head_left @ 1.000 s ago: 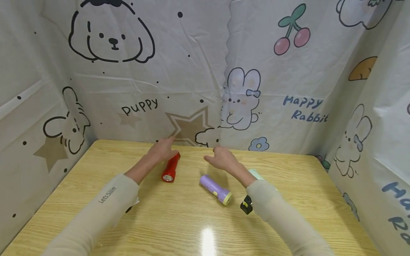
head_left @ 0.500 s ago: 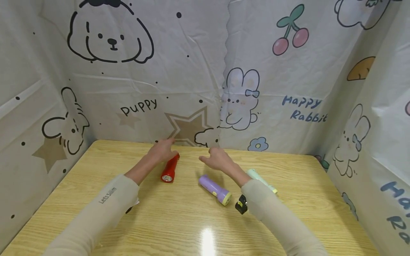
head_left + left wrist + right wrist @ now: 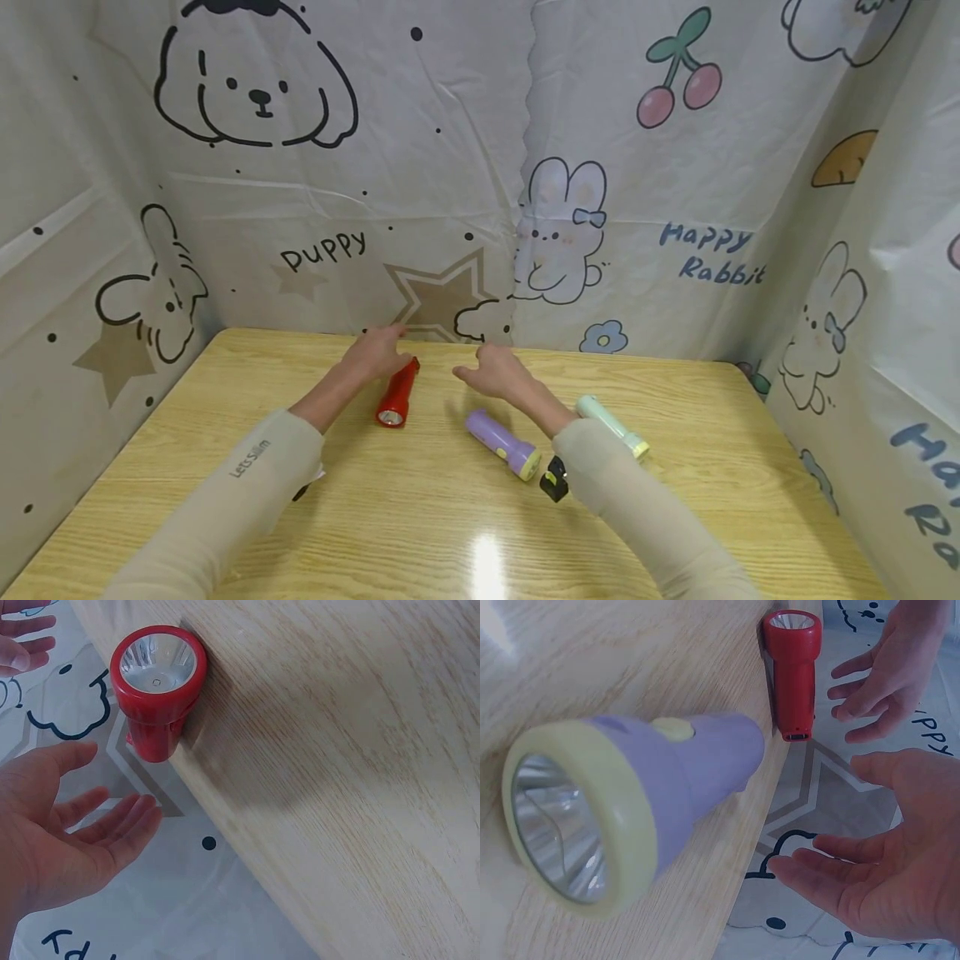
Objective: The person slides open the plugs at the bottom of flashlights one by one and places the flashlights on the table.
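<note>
Holding nothing, our two bare hands hover near the far edge of the pale, wood-grained table (image 3: 420, 533). Our left hand (image 3: 377, 350) has its fingers spread and loosely bent; the left wrist view shows a gap between its thumb and the red, glossy, cylindrical flashlight (image 3: 398, 393). That flashlight lies on the tabletop, its lens towards us and its tail by the far edge. Our right hand (image 3: 495, 369) is likewise relaxed, fingers apart and gently curved, beyond the purple flashlight with a pale yellow head and switch (image 3: 501, 443), touching neither light.

Right of these lies a mint-green flashlight with a yellowish rim (image 3: 607, 422). A small black object with a yellow-green mark (image 3: 554, 479) sits just beside the purple light's head, partly behind our cream right sleeve (image 3: 637, 500); we cannot tell what it is.

We judge this to be a positioning step, before any grip, with the red light the likeliest concern. Taking it up would call for lowering our left hand, settling thumb and fingers around its narrow barrel, and keeping our right hand clear of the purple one.
</note>
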Available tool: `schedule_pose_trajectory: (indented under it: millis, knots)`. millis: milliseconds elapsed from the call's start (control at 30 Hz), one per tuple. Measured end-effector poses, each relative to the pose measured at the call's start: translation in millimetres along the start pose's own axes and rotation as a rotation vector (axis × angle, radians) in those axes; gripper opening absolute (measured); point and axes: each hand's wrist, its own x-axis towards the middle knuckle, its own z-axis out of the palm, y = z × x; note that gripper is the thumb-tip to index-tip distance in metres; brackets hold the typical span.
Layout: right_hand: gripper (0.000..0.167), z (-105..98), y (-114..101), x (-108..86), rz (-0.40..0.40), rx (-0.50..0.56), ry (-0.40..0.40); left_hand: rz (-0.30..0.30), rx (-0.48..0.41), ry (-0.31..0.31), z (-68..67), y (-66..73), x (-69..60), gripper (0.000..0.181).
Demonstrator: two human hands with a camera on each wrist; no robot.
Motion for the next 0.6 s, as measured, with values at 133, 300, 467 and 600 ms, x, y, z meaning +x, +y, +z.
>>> schedule_pose_trajectory:
  millis: [133, 300, 467, 600]
  knots:
    - [0.046, 0.4, -4.1, 0.6, -0.006, -0.01, 0.0, -0.012, -0.008, -0.009, -0.2, -0.9, 1.0, 0.053]
    - [0.057, 1.9, -9.3, 2.4, -0.004, -0.002, 0.001, -0.016, -0.014, -0.016, -1.2, -1.6, 1.7, 0.054]
    - [0.061, 5.4, -12.9, 4.6, 0.004, 0.015, -0.012, -0.023, -0.006, -0.022, -0.5, -2.2, 1.9, 0.054]
    - [0.059, 7.9, -14.9, 6.2, 0.001, 0.039, -0.013, -0.023, -0.005, -0.024, -1.3, -1.2, 1.3, 0.054]
